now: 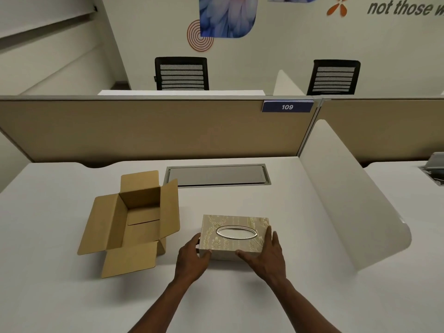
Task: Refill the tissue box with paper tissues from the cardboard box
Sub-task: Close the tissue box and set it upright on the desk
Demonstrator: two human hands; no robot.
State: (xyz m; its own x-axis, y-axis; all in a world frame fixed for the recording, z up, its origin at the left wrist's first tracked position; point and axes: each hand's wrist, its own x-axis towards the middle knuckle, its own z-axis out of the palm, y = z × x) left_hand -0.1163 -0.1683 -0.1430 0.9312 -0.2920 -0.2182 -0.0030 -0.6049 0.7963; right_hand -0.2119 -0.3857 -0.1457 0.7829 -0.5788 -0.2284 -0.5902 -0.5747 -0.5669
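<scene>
A beige tissue box [234, 224] with a floral pattern and a silver oval slot in its lid lies flat on the white desk. My left hand [192, 257] grips its near left corner and my right hand [265, 253] grips its near right corner and side. To the left stands a brown cardboard box [138, 217] with all its flaps open. The part of its inside that I can see shows only bare cardboard. No tissue shows through the oval slot.
A metal cable hatch [217, 175] is set into the desk [72, 296] behind the boxes. A tan partition [156, 131] labelled 109 closes the back and a white curved divider [348, 200] the right side. Two black chairs stand beyond.
</scene>
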